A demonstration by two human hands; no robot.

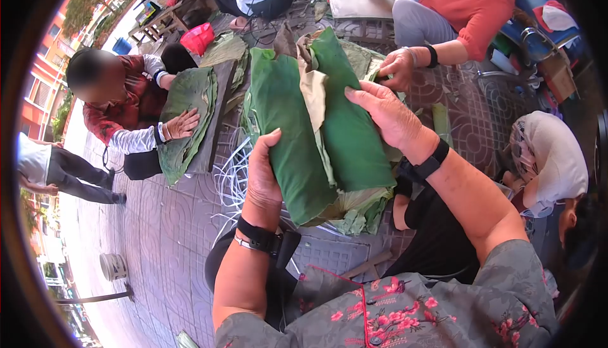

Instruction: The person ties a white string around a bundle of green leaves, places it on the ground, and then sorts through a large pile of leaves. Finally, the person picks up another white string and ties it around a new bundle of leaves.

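A folded bundle of large green leaves (288, 139), probably lotus leaves, is held up in front of me with both hands. Its two folded sides meet near the middle, where a dry brown leaf edge (315, 94) sticks out. My left hand (263, 170) grips the left side, thumb on top and fingers hidden behind. On the upper right side, my right hand (387, 117) holds the bundle with its thumb over the front. More leaves (364, 212) show beneath the bundle's lower edge. White plastic strips (233, 174) hang beside my left wrist.
At left, a person (120, 107) presses a hand on a leaf stack (190, 107) on a dark board (218, 120). Across from me, a person in red (472, 9) reaches toward leaves. A red basket (197, 37) stands behind. Someone in white (551, 158) is at right.
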